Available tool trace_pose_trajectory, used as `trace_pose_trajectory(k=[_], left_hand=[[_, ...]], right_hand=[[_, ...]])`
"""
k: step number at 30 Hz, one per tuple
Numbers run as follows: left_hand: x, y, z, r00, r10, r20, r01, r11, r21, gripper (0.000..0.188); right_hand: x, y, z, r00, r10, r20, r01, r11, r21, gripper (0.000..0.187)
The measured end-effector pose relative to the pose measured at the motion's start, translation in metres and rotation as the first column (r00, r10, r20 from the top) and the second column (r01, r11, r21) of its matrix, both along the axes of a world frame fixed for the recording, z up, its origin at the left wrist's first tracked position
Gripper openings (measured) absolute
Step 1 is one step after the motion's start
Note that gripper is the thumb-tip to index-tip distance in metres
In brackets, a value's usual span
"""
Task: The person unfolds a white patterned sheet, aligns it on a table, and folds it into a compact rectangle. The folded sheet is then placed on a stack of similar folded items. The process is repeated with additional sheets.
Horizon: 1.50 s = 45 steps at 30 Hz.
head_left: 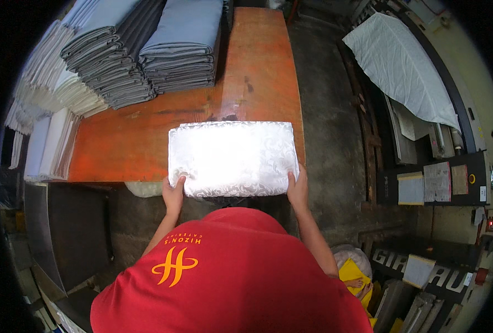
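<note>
A folded white cloth (229, 158) with a shiny leafy pattern lies flat and level over the near edge of the orange wooden table (263, 61). At its near left corner my left hand (173, 194) grips it, thumb on top and fingers beneath. My right hand (298, 191) has the near right corner in the same kind of grip. The undersides of the fingers are hidden by the cloth. Strong light washes out the pattern in the cloth's middle.
Tall stacks of folded grey cloth (182, 44) stand at the table's far left, with white and cream folded cloths (55, 144) beside them. A dark metal box (66, 233) is at the left. Right of the table runs concrete floor (332, 122), then a white-draped rack (402, 61).
</note>
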State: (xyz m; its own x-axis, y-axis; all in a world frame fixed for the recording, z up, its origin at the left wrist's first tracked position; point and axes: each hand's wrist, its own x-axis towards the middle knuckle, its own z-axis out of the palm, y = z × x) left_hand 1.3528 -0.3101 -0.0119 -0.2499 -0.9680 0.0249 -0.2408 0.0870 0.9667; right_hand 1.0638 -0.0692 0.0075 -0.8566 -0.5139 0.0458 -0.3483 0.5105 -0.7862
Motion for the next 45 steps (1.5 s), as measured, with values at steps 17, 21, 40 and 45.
trace_pose_trajectory(k=[17, 21, 40, 45], left_hand=[[-0.016, -0.042, 0.014, 0.978, -0.133, 0.160, 0.132, 0.991, 0.017, 0.037], [-0.045, -0.059, 0.013, 0.978, -0.086, 0.188, 0.075, 0.995, 0.064, 0.037], [-0.018, -0.046, 0.000, 0.962, -0.181, 0.205, 0.156, 0.979, 0.135, 0.037], [-0.021, -0.057, 0.020, 0.871, -0.230, 0.433, 0.214, 0.973, 0.087, 0.051]], right_hand=[[-0.019, -0.006, -0.003, 0.993, 0.031, -0.117, -0.043, 0.994, -0.101, 0.040], [-0.058, -0.055, 0.021, 0.993, 0.001, -0.118, -0.003, 1.000, -0.021, 0.039], [0.035, 0.011, 0.012, 0.986, -0.122, 0.116, 0.116, 0.992, 0.055, 0.052], [0.030, 0.015, -0.018, 0.984, -0.105, 0.142, 0.114, 0.992, -0.058, 0.052]])
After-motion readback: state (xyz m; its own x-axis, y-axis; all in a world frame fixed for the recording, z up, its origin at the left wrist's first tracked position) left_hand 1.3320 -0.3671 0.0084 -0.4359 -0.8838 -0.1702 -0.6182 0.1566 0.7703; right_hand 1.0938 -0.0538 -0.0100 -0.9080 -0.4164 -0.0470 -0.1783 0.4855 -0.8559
